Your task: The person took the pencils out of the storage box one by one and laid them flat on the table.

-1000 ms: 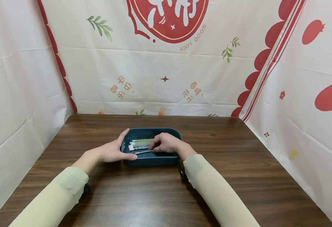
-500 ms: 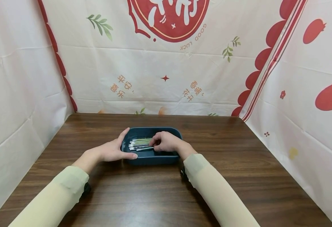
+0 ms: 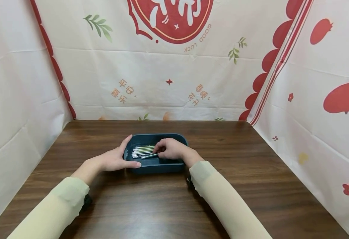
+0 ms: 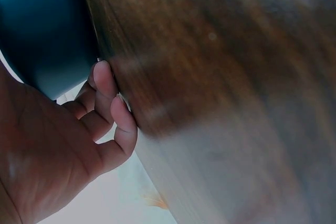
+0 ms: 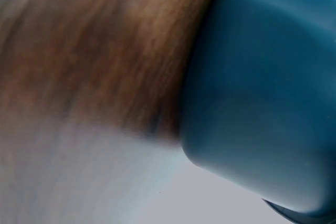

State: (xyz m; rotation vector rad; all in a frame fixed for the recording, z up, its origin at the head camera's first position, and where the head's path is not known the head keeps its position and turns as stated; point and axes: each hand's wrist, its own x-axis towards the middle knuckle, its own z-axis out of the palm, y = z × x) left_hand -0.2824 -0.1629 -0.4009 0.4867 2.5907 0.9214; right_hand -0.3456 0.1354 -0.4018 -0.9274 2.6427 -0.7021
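A dark blue plastic box (image 3: 159, 168) stands on the table, with several slim pencils (image 3: 141, 150) lying side by side in its left half. My left hand (image 3: 113, 159) holds the box's left end, its thumb on the near rim and its forefinger at the far corner. Inside the box, my right hand (image 3: 171, 148) pinches one dark green pencil (image 3: 149, 156) between thumb and fingers. That pencil lies slightly slanted along the near side of the row. The right hand covers the pencils' right ends. In the right wrist view only the box's outer wall (image 5: 262, 93) shows, without the hand.
The brown wooden table (image 3: 126, 205) extends around the box on all sides. White printed cloth (image 3: 150, 66) hangs behind the table and at both sides.
The pinched pencil has moved away from the near wall, up against the row of pencils. My left hand keeps its place on the box. The head view has shifted slightly to the right.
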